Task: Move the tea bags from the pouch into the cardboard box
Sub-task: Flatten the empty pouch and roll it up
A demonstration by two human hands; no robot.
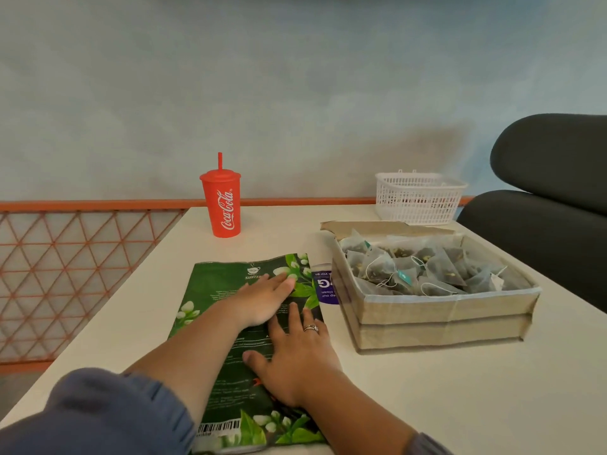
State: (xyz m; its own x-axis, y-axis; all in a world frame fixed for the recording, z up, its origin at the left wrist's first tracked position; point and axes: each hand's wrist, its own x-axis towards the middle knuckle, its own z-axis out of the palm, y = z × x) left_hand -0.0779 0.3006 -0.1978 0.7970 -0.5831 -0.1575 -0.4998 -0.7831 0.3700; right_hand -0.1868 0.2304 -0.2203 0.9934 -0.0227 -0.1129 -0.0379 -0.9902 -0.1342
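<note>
A green tea pouch [213, 290] with white flowers printed on it lies flat on the white table, back side up. My left hand [262, 298] presses on its upper half with straight fingers. My right hand [297, 353], wearing a ring, lies flat on its middle, just below and right of the left hand. To the right stands the open cardboard box [437, 318]. Several pyramid tea bags [423, 269] with strings and tags fill it.
A red Coca-Cola cup [222, 200] with a straw stands at the table's far side. A white plastic basket [417, 197] sits behind the box. A purple card [325, 284] lies between pouch and box. Dark chairs [551, 198] stand on the right; an orange lattice rail [75, 257] runs on the left.
</note>
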